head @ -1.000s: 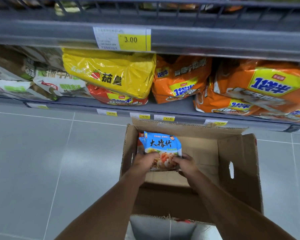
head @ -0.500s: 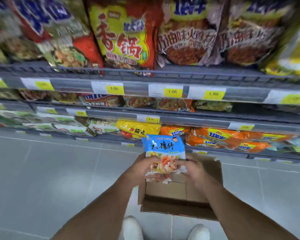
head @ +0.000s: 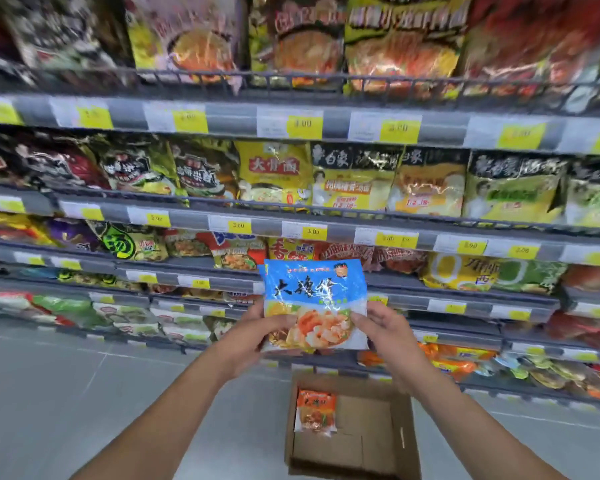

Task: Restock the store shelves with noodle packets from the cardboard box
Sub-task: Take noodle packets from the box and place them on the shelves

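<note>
I hold a blue noodle packet (head: 314, 299) upright in front of the shelves, at mid height. My left hand (head: 257, 336) grips its lower left edge, thumb on the front. My right hand (head: 383, 329) pinches its lower right edge. Below, on the floor, stands the open cardboard box (head: 371, 455) with one orange noodle packet (head: 316, 412) leaning against its left wall. Behind the blue packet run the store shelves (head: 291, 220), full of noodle packets.
Grey shelf rails carry yellow price tags (head: 312, 232). Large multipacks fill the top shelf (head: 395, 39). Orange packs (head: 458, 362) lie on the bottom shelf at the right. Grey tiled floor (head: 84, 393) stretches to the left of the box.
Both hands lifted the blue packet out of the box and up to shelf height. My view tilted upward, so higher shelves now show and the box sits low in the frame.
</note>
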